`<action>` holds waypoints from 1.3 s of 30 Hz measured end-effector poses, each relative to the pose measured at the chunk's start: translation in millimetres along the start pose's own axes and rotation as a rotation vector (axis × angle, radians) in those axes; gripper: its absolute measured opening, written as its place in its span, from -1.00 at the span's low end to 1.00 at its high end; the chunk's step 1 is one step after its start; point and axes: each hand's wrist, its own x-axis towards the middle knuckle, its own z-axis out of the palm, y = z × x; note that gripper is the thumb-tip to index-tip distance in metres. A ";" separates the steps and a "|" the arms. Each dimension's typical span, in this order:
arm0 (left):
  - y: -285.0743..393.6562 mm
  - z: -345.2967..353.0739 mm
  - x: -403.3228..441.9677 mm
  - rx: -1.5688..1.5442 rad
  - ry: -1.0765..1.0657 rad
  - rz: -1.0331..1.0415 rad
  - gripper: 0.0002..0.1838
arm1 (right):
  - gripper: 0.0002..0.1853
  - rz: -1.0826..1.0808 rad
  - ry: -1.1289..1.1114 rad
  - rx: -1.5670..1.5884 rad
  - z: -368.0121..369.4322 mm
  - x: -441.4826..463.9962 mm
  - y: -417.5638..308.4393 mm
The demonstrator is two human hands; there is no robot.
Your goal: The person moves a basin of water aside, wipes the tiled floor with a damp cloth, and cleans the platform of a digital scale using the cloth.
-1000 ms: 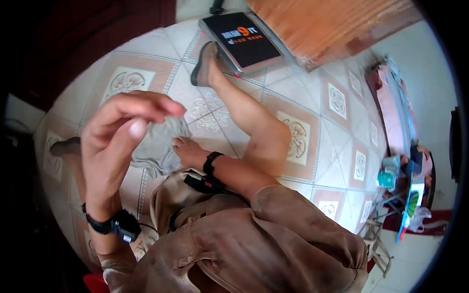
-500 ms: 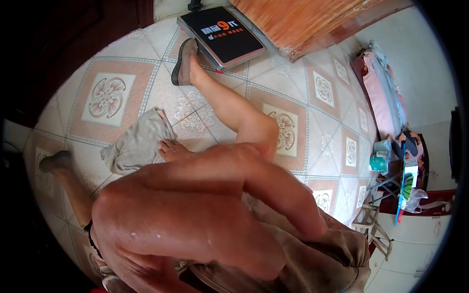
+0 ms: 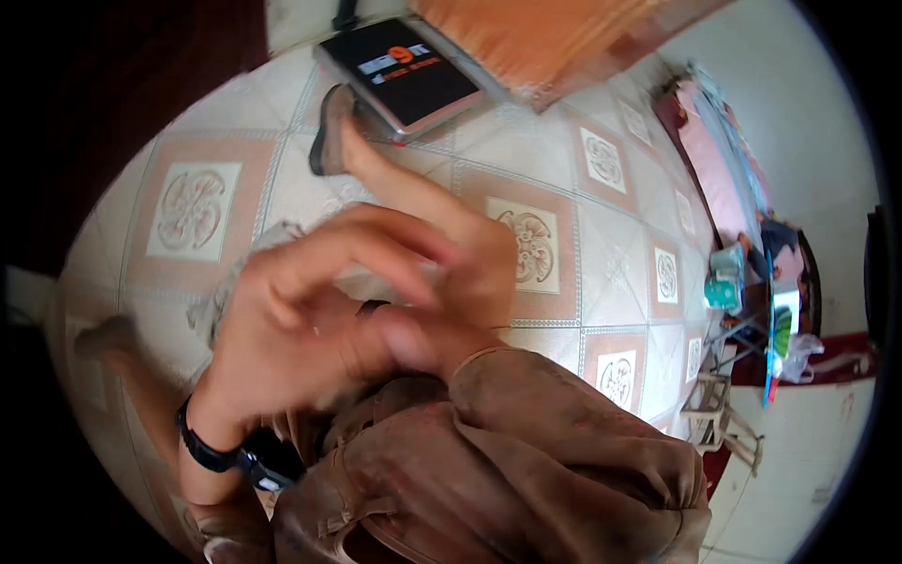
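Floor tiles (image 3: 615,254): glossy and square, pale ones set among pinkish-tan ones that carry a cream panel with a curled-petal motif; at least five such panels show.
Shirt (image 3: 536,451): brown fabric, softly creased, blotched darker in places.
Platform scale (image 3: 402,80): one, a flat black rectangle printed with an orange 9, metal-rimmed, at the floor's far edge.
Wooden panel (image 3: 536,38): one, orange-brown and grained, just beside the scale.
Shoes (image 3: 329,132): two, greyish brown; one near the scale's left edge, one towards the floor's left edge.
Wristbands (image 3: 211,449): two, black; only a sliver of the right one shows.
Stool (image 3: 709,414): one, wooden, by the floor's right edge.
Left hand (image 3: 305,320): one, raised, blurred; fingers curved, standing apart from the thumb.
Right hand: hidden behind the left; whether its fingers are apart or together, I cannot tell.
Cloth (image 3: 225,282): one, grey, soft and rumpled, lying on the floor at the left patterned tile's lower right corner, mostly covered from view by the left hand.
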 end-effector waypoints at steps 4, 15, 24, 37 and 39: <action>-82.2 -70.5 -22.3 0.446 0.297 -0.164 -0.89 | -0.43 0.111 -0.072 -0.060 -36.2 -3.6 -17.2; -149.6 -343.5 -341.3 1.725 0.515 -1.305 -0.71 | -0.65 0.251 0.278 -0.267 -177.9 -28.6 55.9; -159.5 -323.4 -341.3 1.672 0.583 -1.266 -0.65 | -0.49 0.773 0.231 -0.348 -207.2 -105.2 70.4; -176.9 -300.2 -322.5 1.663 0.549 -1.131 -0.51 | -0.34 1.385 0.421 -0.309 -306.9 -311.9 150.3; -178.4 -297.6 -324.2 1.661 0.544 -1.131 -0.48 | -0.27 1.526 0.377 -0.336 -312.9 -364.7 166.4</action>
